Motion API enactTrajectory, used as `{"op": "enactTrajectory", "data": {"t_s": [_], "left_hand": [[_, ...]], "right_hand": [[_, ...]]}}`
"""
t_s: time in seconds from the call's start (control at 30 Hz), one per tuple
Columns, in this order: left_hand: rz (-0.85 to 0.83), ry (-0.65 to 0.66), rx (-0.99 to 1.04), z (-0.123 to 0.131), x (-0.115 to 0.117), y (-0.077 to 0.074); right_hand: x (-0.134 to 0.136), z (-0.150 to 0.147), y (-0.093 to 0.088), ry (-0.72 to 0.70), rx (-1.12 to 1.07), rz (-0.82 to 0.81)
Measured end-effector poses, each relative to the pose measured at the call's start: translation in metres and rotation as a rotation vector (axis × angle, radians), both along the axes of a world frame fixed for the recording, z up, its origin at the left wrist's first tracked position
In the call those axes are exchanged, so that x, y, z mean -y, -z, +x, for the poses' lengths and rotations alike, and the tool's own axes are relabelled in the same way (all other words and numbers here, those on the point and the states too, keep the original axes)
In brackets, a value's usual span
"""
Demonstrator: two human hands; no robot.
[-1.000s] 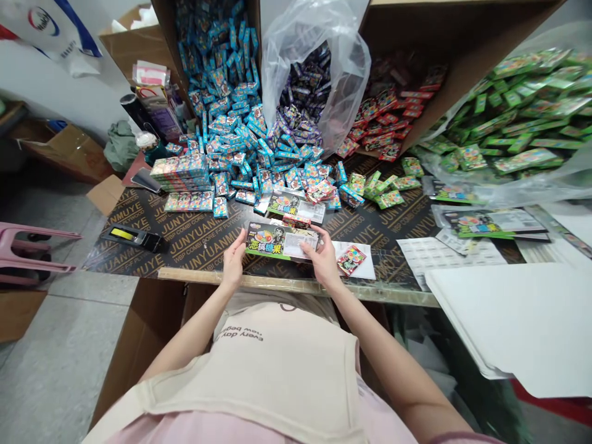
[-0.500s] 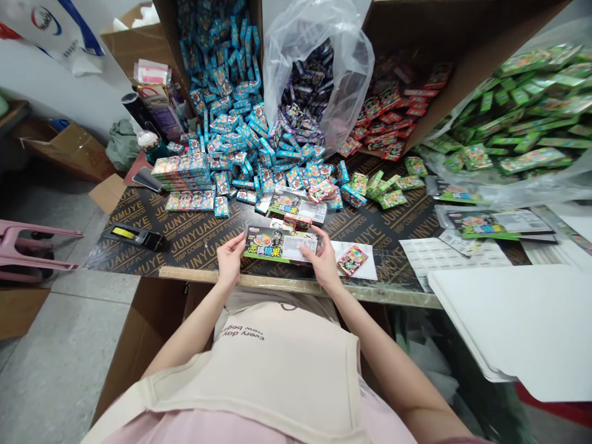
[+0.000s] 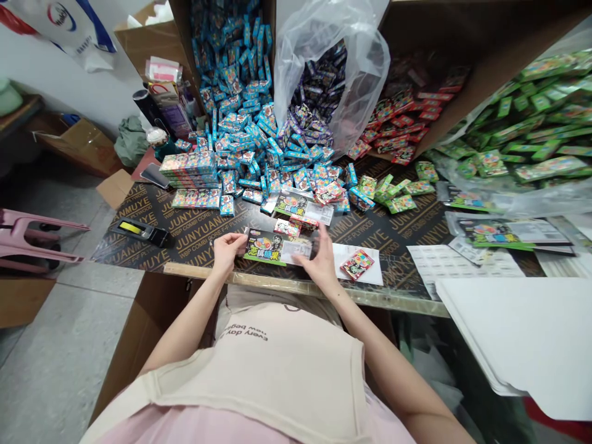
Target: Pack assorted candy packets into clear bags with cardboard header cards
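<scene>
My left hand (image 3: 226,250) and my right hand (image 3: 319,262) grip the two ends of a flat printed candy packet (image 3: 277,248) with a green band, held just above the near edge of the dark plywood table (image 3: 194,228). Both hands are closed on it. A second packet of the same kind (image 3: 303,208) lies just behind. A small red candy box (image 3: 356,263) rests on a white sheet right of my right hand.
Heaps of small boxes fill the back: blue (image 3: 240,111), purple in a clear plastic bag (image 3: 319,92), red (image 3: 402,117), green (image 3: 531,129). A stack of boxes (image 3: 189,169) and a black-yellow tool (image 3: 139,230) sit left. White sheets (image 3: 518,327) lie right. A pink stool (image 3: 32,237) stands at far left.
The packet has come lower and closer to the table edge in my hands. The view has shifted slightly to the right.
</scene>
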State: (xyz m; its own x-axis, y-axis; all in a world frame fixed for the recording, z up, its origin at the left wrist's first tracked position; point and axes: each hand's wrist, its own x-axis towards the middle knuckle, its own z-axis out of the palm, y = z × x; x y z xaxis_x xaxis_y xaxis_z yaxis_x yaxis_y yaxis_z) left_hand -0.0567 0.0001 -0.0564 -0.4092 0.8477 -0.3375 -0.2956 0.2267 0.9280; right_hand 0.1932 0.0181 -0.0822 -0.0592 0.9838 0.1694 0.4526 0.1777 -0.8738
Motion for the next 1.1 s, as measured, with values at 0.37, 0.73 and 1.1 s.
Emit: {"op": "enactTrajectory", "data": {"t_s": [0.37, 0.73, 1.1], "left_hand": [[-0.027, 0.034, -0.153, -0.002, -0.002, 0.015], [-0.04, 0.037, -0.236, 0.001, 0.009, 0.028], [-0.11, 0.015, -0.385, -0.046, 0.003, 0.031]], "right_hand": [[-0.011, -0.05, -0.002, -0.543, 0.56, 0.228], [-0.01, -0.061, 0.002, -0.488, 0.743, 0.326], [-0.034, -0.088, 0.004, -0.593, 0.501, 0.272]]}}
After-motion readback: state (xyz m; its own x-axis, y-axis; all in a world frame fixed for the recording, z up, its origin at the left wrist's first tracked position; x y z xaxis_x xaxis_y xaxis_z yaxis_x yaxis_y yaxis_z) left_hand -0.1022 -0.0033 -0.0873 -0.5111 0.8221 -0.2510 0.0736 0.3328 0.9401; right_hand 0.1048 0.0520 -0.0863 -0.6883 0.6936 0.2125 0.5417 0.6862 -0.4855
